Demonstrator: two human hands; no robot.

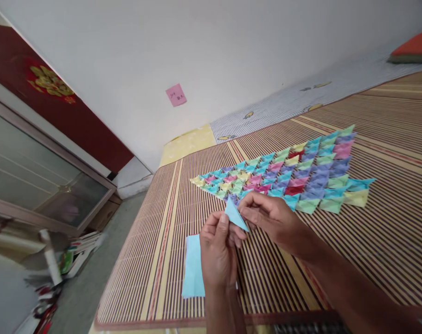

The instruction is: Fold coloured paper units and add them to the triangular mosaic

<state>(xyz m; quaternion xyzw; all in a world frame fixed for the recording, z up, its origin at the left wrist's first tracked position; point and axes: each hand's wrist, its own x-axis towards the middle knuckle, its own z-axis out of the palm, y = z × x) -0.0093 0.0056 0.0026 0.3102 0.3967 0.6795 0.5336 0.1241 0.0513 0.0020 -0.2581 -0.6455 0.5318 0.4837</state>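
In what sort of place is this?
Probably a bedroom in a home. The signs are a broad striped mat, like a bed mat, patterned cloth along the wall, and an orange, cushion-like item at the far right.

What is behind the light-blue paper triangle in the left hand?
Fingers of the left hand show beneath the light-blue paper triangle; whatever sits directly behind it is covered.
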